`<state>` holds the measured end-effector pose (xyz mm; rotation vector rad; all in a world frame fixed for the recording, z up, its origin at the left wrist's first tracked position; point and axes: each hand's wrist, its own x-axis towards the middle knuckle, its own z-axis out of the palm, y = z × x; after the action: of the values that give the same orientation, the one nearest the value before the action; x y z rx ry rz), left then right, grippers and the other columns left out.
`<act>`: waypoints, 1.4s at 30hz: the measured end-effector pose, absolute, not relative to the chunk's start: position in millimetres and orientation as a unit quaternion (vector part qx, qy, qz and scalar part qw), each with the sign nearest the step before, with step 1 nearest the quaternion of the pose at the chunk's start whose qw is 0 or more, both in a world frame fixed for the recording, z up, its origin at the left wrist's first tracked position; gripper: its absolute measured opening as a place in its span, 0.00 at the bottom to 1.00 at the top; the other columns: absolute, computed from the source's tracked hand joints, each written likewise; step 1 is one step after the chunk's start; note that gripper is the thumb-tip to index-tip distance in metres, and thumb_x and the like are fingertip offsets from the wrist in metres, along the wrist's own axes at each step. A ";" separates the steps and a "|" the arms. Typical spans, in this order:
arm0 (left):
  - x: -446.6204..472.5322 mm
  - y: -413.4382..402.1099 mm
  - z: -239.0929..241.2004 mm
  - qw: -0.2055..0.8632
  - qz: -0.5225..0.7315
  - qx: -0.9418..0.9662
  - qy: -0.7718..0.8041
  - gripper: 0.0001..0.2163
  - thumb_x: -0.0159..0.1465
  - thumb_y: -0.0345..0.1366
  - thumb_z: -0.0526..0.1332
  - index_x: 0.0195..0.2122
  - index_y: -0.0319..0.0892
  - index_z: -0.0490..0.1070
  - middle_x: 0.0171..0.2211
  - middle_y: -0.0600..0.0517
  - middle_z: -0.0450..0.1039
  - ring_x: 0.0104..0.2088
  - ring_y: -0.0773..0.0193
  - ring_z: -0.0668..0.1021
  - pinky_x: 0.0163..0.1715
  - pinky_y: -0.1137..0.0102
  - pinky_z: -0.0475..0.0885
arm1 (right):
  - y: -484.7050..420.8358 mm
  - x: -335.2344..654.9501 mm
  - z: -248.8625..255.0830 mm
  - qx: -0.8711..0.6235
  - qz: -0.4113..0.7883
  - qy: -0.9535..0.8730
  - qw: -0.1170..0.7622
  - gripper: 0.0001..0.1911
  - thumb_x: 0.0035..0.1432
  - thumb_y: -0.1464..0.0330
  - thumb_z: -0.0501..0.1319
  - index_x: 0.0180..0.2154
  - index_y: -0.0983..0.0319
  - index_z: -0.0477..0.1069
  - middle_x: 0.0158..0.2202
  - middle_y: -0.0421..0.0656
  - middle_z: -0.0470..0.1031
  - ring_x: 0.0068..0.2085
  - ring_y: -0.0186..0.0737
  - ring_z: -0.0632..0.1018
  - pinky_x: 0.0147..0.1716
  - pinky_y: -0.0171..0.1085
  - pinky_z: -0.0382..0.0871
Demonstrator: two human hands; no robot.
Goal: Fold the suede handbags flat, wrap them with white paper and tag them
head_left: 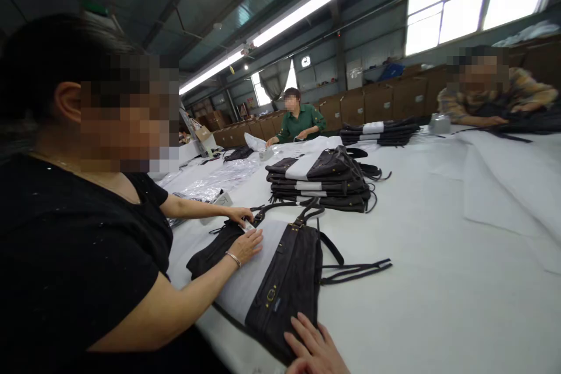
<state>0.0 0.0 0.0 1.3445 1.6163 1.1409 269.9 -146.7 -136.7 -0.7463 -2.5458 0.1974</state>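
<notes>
Right hand: the right hand [316, 349] lay palm down at the near end of a dark handbag [291, 280]. Its fingers [303, 327] were apart and flat, clamped on nothing, and seemingly pinned the bag so it would not slide.
Left hand: not in the picture, so its fingers cannot be told.
Handbag: it lay flat on the white tabletop [438, 292], running up and left from the fingers, with its brass buckle [272, 294] just beyond them.
Paper: a white sheet [258, 272] lay against the bag left of the fingers, probably as a wrap to keep the surface from rubbing.
Co-worker: a person in a black top [74, 257] sat to the left. One hand [248, 243] lay flat on the sheet and the other [240, 214] was at the strap hardware — a hold that kept paper and bag together.
Straps: thin straps [357, 269] trailed loose to the right, above the fingers.
Finished stack: banded bags [322, 184] were piled well beyond the fingers — kept flat and aligned, likely for counting.
Others: two more people worked at the far edge, well apart.
</notes>
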 end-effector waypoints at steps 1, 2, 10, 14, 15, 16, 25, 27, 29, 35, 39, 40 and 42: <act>0.5 -0.8 1.1 0.377 0.442 0.525 0.622 0.16 0.66 0.47 0.55 0.49 0.45 0.70 0.53 0.45 0.69 0.52 0.58 0.72 0.52 0.54 0.69 | -147.6 270.3 -132.9 -0.273 0.091 -0.932 0.222 0.34 0.56 0.65 0.59 0.64 0.55 0.56 0.64 0.50 0.58 0.62 0.56 0.62 0.55 0.51 0.59; 1.3 -1.8 2.6 0.388 0.440 0.527 0.615 0.16 0.66 0.47 0.54 0.49 0.44 0.70 0.52 0.45 0.70 0.51 0.58 0.73 0.51 0.54 0.70 | -148.4 270.8 -129.3 -0.275 0.106 -0.932 0.209 0.34 0.56 0.64 0.59 0.64 0.56 0.56 0.64 0.50 0.58 0.63 0.57 0.61 0.56 0.52 0.58; 9.3 -10.4 20.2 0.408 0.457 0.538 0.578 0.13 0.69 0.39 0.50 0.48 0.45 0.71 0.51 0.48 0.73 0.50 0.60 0.76 0.46 0.58 0.75 | -149.9 271.0 -126.7 -0.285 0.129 -0.927 0.207 0.35 0.54 0.68 0.59 0.64 0.55 0.56 0.65 0.49 0.57 0.64 0.55 0.60 0.57 0.52 0.57; 14.8 -14.4 29.1 0.397 0.466 0.542 0.576 0.23 0.70 0.29 0.38 0.45 0.51 0.73 0.50 0.56 0.74 0.52 0.64 0.75 0.43 0.62 0.75 | -148.5 269.2 -133.7 -0.286 0.107 -0.927 0.216 0.32 0.57 0.67 0.58 0.63 0.56 0.56 0.65 0.49 0.57 0.64 0.54 0.60 0.57 0.51 0.57; 16.8 -15.6 31.0 0.392 0.466 0.542 0.579 0.22 0.70 0.30 0.39 0.45 0.51 0.73 0.51 0.55 0.74 0.52 0.64 0.75 0.43 0.62 0.75 | -148.0 269.2 -135.4 -0.285 0.097 -0.927 0.223 0.32 0.58 0.66 0.58 0.63 0.56 0.56 0.64 0.49 0.58 0.63 0.54 0.60 0.56 0.50 0.58; 19.1 -17.0 32.8 0.386 0.466 0.541 0.584 0.20 0.70 0.32 0.41 0.45 0.50 0.73 0.51 0.52 0.74 0.52 0.63 0.75 0.43 0.61 0.75 | -147.5 269.2 -137.0 -0.284 0.083 -0.927 0.232 0.32 0.58 0.65 0.58 0.63 0.55 0.57 0.64 0.49 0.58 0.63 0.54 0.61 0.56 0.49 0.59; 28.4 -52.7 40.9 0.306 0.465 0.552 0.621 0.17 0.67 0.47 0.53 0.52 0.46 0.67 0.53 0.46 0.68 0.51 0.57 0.72 0.51 0.56 0.71 | -141.3 267.1 -148.9 -0.275 -0.037 -0.908 0.315 0.24 0.63 0.57 0.56 0.60 0.51 0.62 0.58 0.44 0.69 0.56 0.45 0.71 0.49 0.38 0.65; 25.8 -63.9 41.3 0.295 0.466 0.558 0.620 0.14 0.67 0.44 0.54 0.50 0.47 0.68 0.53 0.47 0.68 0.50 0.58 0.72 0.50 0.57 0.71 | -141.1 267.4 -149.6 -0.269 -0.050 -0.901 0.336 0.24 0.63 0.58 0.56 0.60 0.51 0.61 0.57 0.44 0.70 0.56 0.45 0.71 0.49 0.37 0.65; 22.3 -73.4 42.2 0.286 0.465 0.565 0.619 0.12 0.66 0.43 0.56 0.49 0.49 0.69 0.53 0.47 0.68 0.50 0.59 0.72 0.48 0.59 0.72 | -141.1 267.8 -149.5 -0.265 -0.070 -0.896 0.350 0.24 0.63 0.59 0.57 0.60 0.51 0.61 0.57 0.44 0.70 0.56 0.44 0.72 0.48 0.37 0.65; 8.7 -89.4 41.2 0.271 0.448 0.593 0.611 0.12 0.68 0.42 0.53 0.48 0.46 0.70 0.49 0.52 0.71 0.51 0.53 0.73 0.46 0.57 0.73 | -138.9 265.6 -150.4 -0.264 -0.119 -0.894 0.342 0.23 0.62 0.58 0.58 0.58 0.53 0.63 0.56 0.44 0.71 0.54 0.45 0.73 0.45 0.38 0.68; 0.6 -91.2 29.6 0.267 0.413 0.621 0.611 0.12 0.64 0.45 0.59 0.48 0.55 0.69 0.50 0.51 0.72 0.53 0.56 0.72 0.48 0.57 0.72 | -137.8 264.5 -152.1 -0.259 -0.131 -0.891 0.349 0.24 0.62 0.59 0.58 0.58 0.53 0.63 0.55 0.45 0.72 0.53 0.45 0.73 0.44 0.38 0.69; -1.5 -90.1 25.8 0.266 0.400 0.630 0.610 0.15 0.63 0.47 0.59 0.50 0.54 0.69 0.51 0.50 0.72 0.53 0.56 0.72 0.50 0.55 0.71 | -137.9 264.5 -151.9 -0.258 -0.138 -0.890 0.350 0.24 0.62 0.59 0.58 0.58 0.53 0.63 0.55 0.45 0.72 0.53 0.45 0.74 0.44 0.38 0.69; -5.7 -86.6 17.6 0.263 0.374 0.649 0.608 0.18 0.61 0.49 0.60 0.50 0.50 0.70 0.50 0.47 0.73 0.53 0.56 0.73 0.55 0.53 0.67 | -138.6 264.9 -150.4 -0.259 -0.150 -0.889 0.348 0.23 0.61 0.59 0.58 0.58 0.54 0.64 0.55 0.44 0.72 0.52 0.45 0.74 0.43 0.38 0.69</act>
<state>-5.7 -86.6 17.6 1.7545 1.6458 1.0120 264.9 -138.6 -150.4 -0.6708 -2.3039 -0.3891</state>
